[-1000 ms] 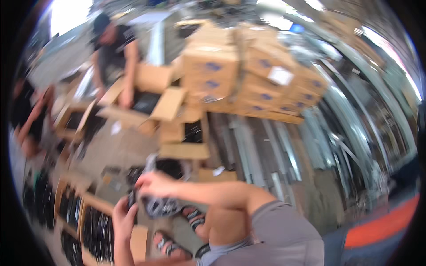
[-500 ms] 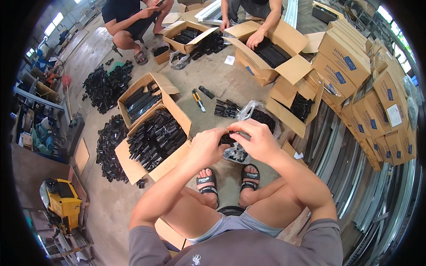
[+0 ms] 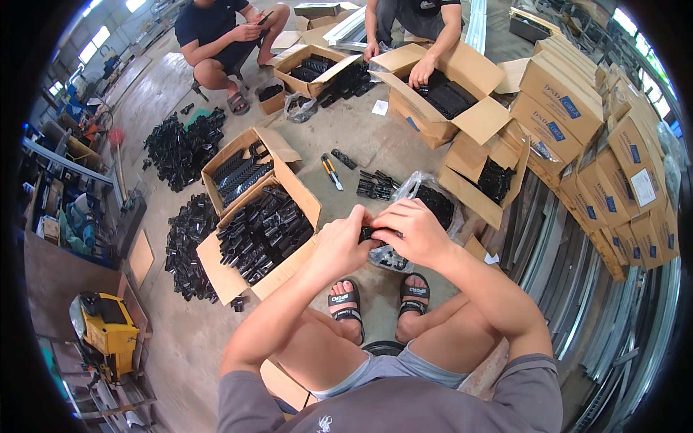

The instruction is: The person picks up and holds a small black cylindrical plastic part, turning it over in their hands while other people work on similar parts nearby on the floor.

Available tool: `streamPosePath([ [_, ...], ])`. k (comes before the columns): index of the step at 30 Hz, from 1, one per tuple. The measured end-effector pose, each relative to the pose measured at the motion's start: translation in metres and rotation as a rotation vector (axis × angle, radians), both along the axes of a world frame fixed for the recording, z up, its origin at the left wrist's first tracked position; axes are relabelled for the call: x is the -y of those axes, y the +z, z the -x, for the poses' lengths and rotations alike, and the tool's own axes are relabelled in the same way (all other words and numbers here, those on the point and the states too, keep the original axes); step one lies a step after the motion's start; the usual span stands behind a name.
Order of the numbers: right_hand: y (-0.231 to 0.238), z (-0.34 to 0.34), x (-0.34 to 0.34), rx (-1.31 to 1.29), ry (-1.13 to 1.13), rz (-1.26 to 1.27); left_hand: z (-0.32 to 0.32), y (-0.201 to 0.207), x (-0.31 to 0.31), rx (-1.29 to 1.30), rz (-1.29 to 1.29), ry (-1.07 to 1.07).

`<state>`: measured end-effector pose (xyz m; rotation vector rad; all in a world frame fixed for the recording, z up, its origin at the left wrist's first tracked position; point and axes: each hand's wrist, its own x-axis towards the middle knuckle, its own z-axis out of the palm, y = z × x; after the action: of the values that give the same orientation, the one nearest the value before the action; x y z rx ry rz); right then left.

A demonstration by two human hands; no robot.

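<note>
In front of my knees, my left hand (image 3: pixel 349 244) and my right hand (image 3: pixel 414 232) are closed together around a small black part (image 3: pixel 370 234). Fingers cover most of it, so its exact shape is hidden. Just beyond and under my right hand, a clear plastic bag (image 3: pixel 456 225) holds more small black pieces. A short row of black parts (image 3: pixel 377 185) lies on the floor past the hands. Left of it are a yellow-and-black utility knife (image 3: pixel 331 172) and a single black cylindrical part (image 3: pixel 344 159). An open carton (image 3: pixel 315 204) full of loose black parts stands by my left forearm.
Piles of black parts (image 3: pixel 184 148) lie at the left, near a yellow machine (image 3: pixel 108 332). Open cartons (image 3: pixel 451 169) and stacked boxes (image 3: pixel 556 94) fill the right, beside long metal profiles (image 3: pixel 556 274). Across, one person holds a phone; another person's hand (image 3: pixel 423 72) reaches into a carton.
My hands stay close together but have shifted their grip, the right fingers now curling lower over the black part. The whole view has moved slightly. The person across has moved a hand within the carton.
</note>
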<state>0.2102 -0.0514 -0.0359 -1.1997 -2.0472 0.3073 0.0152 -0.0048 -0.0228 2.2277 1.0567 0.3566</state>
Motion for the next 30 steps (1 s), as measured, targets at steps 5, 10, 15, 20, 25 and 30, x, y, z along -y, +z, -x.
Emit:
streamPosePath([
  [5, 0.014, -0.006, 0.003, -0.427, -0.181, 0.359, 0.006, 0.012, -0.003, 0.095, 0.108, 0.049],
  [10, -0.011, -0.024, -0.004, -0.806, 0.05, 0.827, 0.005, 0.009, -0.007, 0.213, 0.152, 0.046],
  [15, -0.011, -0.019, -0.005, -0.873, 0.0, 0.73, 0.008, 0.013, -0.01, 0.276, 0.368, 0.062],
  [20, -0.005, -0.023, -0.003, -1.059, -0.054, 0.803, 0.001, 0.018, 0.005, 0.518, 0.419, 0.102],
  [25, 0.002, -0.02, 0.0, -1.137, -0.012, 0.725, 0.003, 0.008, 0.003, 0.58, 0.358, 0.089],
  [30, 0.007, -0.021, 0.005, -1.164, -0.006, 0.716, -0.003, 0.008, 0.009, 0.548, 0.223, 0.02],
])
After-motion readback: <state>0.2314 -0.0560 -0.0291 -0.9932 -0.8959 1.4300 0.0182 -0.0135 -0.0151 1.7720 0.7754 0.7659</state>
